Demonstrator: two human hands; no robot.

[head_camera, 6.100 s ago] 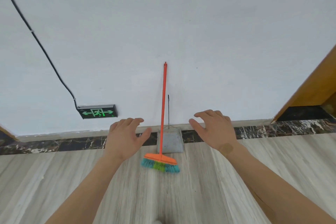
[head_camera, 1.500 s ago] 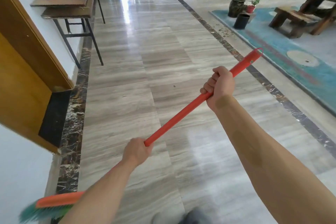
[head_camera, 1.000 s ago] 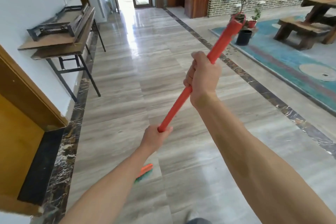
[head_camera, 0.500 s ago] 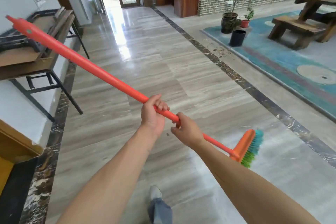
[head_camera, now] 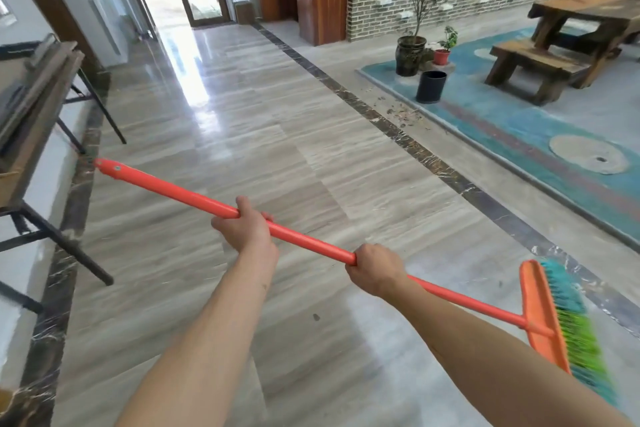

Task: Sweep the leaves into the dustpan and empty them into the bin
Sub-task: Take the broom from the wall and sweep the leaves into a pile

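Glossy marble hallway floor (head_camera: 263, 135), both hands clenched round the orange broom (head_camera: 311, 243), left hand (head_camera: 245, 229) up-handle, right hand (head_camera: 374, 269) nearer the bristles at 4 o'clock, leaves (head_camera: 403, 113) way off at 1 o'clock beside the black bin (head_camera: 430, 87).

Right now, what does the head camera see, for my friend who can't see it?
Both hands, left hand and right hand, grip an orange broom held level above a shiny floor. Farther off, leaves lie near a black bin.
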